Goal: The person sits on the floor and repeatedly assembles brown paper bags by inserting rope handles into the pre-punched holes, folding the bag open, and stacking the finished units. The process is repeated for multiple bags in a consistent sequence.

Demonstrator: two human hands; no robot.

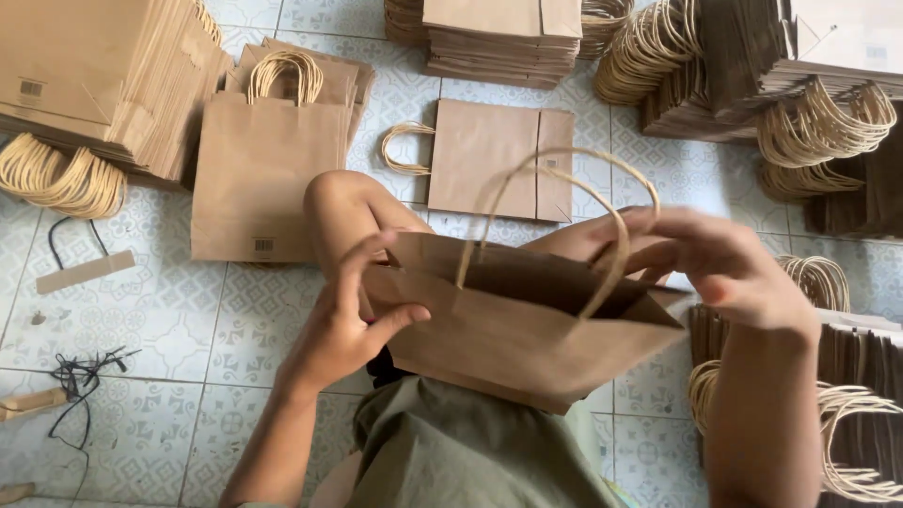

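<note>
Bag (508, 329) lies left-right between both hands, mouth far: left hand (343, 325) pinches its left edge, right hand (724, 263) its right.

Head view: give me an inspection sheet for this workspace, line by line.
Surface: patterned tile floor.
Job's things: brown paper bag with twisted handles, mouth held open over the lap.
Clutter: flat bags lying singly; cardboard strip.
Grippers: left hand grips the bag's left rim; right hand holds its right rim at a handle.
Cables: black cord on the floor, left.
Surroundings: stacks of flat bags on all sides.
</note>
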